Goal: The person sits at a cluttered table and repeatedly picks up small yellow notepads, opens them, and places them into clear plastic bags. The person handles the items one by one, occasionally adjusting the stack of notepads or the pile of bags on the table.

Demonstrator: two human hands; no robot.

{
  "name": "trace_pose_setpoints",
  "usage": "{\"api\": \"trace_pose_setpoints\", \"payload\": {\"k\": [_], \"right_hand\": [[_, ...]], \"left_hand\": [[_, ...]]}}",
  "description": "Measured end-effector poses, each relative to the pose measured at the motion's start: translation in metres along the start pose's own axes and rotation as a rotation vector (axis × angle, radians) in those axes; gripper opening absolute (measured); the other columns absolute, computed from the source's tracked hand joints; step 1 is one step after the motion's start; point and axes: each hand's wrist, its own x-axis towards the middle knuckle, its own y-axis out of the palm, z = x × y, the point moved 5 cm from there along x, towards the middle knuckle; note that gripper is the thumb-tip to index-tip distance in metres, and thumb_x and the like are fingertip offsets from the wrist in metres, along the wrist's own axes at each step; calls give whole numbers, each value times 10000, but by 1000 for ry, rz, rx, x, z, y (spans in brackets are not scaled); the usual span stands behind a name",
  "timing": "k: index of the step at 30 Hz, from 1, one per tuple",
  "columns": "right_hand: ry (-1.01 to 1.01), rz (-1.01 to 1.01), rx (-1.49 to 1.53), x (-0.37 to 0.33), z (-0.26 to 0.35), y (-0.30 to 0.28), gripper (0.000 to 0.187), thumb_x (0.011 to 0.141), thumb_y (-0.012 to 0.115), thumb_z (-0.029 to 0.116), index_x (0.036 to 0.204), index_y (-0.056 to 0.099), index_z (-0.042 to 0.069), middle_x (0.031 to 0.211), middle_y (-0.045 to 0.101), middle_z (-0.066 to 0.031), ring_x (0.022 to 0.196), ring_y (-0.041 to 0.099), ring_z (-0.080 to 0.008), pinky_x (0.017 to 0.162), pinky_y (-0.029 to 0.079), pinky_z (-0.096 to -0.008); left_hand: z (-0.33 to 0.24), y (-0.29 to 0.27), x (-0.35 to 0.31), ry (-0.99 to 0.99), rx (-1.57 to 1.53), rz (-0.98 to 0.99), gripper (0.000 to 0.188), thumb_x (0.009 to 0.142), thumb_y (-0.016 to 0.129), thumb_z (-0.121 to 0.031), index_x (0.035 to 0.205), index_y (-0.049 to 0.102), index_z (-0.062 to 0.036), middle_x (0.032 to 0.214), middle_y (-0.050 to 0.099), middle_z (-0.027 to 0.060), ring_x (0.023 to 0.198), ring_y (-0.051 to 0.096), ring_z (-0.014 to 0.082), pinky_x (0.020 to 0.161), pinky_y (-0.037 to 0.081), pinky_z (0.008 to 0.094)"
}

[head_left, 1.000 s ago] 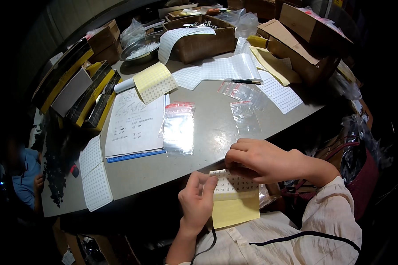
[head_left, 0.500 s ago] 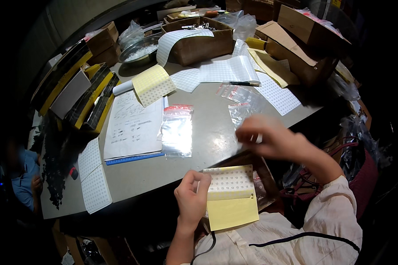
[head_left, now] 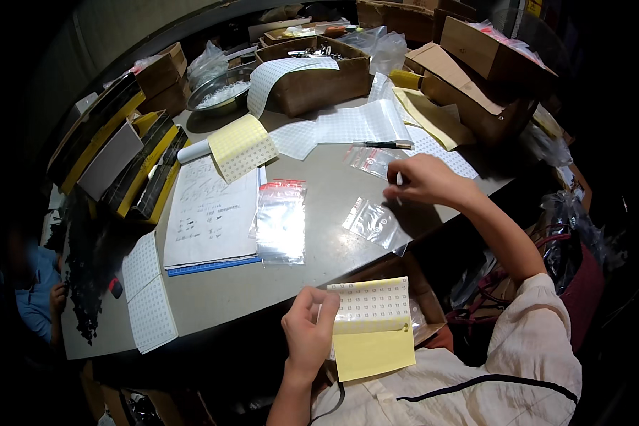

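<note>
My left hand (head_left: 311, 330) pinches the left edge of a sticker sheet (head_left: 373, 305), which has rows of small printed labels and a folded plain yellow part below. The sheet hangs in front of the table edge, over an open cardboard box (head_left: 426, 305). Over the table's right side is my right hand (head_left: 426, 181), its fingers curled together; whatever they hold, if anything, is too small to make out. Just below it lie small clear zip bags (head_left: 373, 224). Beyond its fingertips, another clear zip bag (head_left: 369, 160) rests beside a pen (head_left: 382, 145).
Larger red-topped zip bags (head_left: 282, 224) lie beside a written notebook (head_left: 209, 213). Sticker sheets (head_left: 149, 291) lie at the left and a yellow roll (head_left: 243, 148) further back. A metal bowl (head_left: 224, 92), a carton (head_left: 316, 82) and black-yellow boxes (head_left: 138, 174) stand around. Someone in blue (head_left: 35, 298) is far left.
My right hand has moved away from me, further over the table. The small zip bags below it now lie nearer the front edge. My left hand still holds the sticker sheet.
</note>
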Motion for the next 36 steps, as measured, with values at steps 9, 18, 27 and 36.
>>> {"api": "trace_pose_setpoints", "payload": {"k": [9, 18, 27, 36], "right_hand": [[-37, 143, -276, -42, 27, 11, 506, 986, 635, 494, 810, 764, 38, 700, 677, -180, 698, 671, -401, 655, 530, -461], [-138, 184, 213, -23, -1, -3, 282, 830, 703, 122, 1066, 636, -18, 902, 684, -202, 853, 667, -368, 758, 514, -443], [-161, 44, -19, -38, 10, 14, 236, 879, 716, 131, 1013, 572, 0, 886, 649, -187, 836, 642, -396, 748, 501, -456], [-257, 165, 174, -68, 46, 25, 269, 942, 748, 238, 992, 600, 19, 886, 654, -175, 849, 652, -371, 723, 506, -449]], "left_hand": [[-1, 7, 0, 11, -56, 37, 178, 989, 691, -128, 920, 652, 31, 712, 714, 71, 670, 618, 46, 588, 494, 241], [-2, 8, 0, 24, -39, 50, 181, 996, 683, -134, 928, 655, 31, 720, 721, 81, 663, 622, 50, 588, 491, 246], [-3, 6, -2, 12, -85, 43, 175, 1001, 677, -125, 923, 643, 28, 744, 722, 66, 682, 622, 44, 600, 494, 236], [-14, 5, -11, 11, -142, 47, 144, 994, 678, -91, 933, 649, 37, 771, 721, 58, 705, 629, 43, 616, 501, 227]]}}
